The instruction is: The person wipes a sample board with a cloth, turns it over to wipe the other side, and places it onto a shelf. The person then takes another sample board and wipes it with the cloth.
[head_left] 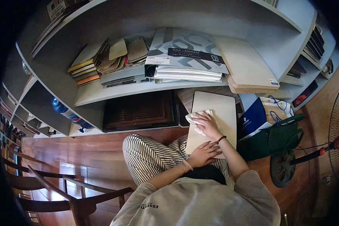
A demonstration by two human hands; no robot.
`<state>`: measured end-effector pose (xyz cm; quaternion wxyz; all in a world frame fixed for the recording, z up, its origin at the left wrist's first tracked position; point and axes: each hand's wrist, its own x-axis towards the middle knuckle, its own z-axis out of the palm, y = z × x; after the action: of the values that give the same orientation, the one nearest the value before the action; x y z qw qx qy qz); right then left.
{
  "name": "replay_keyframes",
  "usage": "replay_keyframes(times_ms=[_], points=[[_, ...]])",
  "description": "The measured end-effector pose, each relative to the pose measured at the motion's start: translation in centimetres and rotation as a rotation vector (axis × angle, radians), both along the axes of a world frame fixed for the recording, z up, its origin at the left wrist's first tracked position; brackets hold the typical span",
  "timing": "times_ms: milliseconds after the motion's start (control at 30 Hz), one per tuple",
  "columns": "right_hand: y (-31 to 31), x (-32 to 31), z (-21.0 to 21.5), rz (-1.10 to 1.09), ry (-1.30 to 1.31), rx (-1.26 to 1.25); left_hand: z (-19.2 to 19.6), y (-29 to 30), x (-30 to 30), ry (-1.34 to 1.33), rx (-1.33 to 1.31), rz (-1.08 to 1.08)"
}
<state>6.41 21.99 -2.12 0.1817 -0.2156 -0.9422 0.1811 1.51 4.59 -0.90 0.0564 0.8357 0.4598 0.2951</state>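
Note:
A cream rectangular board (219,103) with rounded corners leans from my lap up against the shelf's lower opening. My right hand (206,124), with a dark beaded bracelet at its wrist, presses a crumpled white cloth (191,119) onto the board's left side. Lower down, my left hand (205,153) lies flat across the board's near end, fingers stretched out, a ring on one finger. The board rests partly over my striped trousers (147,154). Its lower edge is hidden under my left hand and arm.
Shelves ahead hold a thick grey binder (184,51), stacked pale boards (246,62) and sample pieces (116,56). At right are a blue paper bag (254,118), a dark green bag (267,141) and a fan (337,139). A wooden chair (69,199) stands at left; a blue-wrapped bottle (69,115) lies in the shelving.

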Motion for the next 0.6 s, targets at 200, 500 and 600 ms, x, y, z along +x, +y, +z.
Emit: replay_keyframes(times_ms=[200,500,600], points=[[9.5,-4.6,-1.6,-0.032,0.049,-0.071,0.4,0.0,0.0,0.000,-0.041,-0.030],[12.4,-8.7,-1.2,-0.305,-0.121,0.017,0.2,0.0,-0.4,-0.007,-0.095,-0.038],[11.0,-8.0,-0.7,-0.370,-0.173,0.057,0.0,-0.1,-0.1,-0.013,-0.081,-0.054]])
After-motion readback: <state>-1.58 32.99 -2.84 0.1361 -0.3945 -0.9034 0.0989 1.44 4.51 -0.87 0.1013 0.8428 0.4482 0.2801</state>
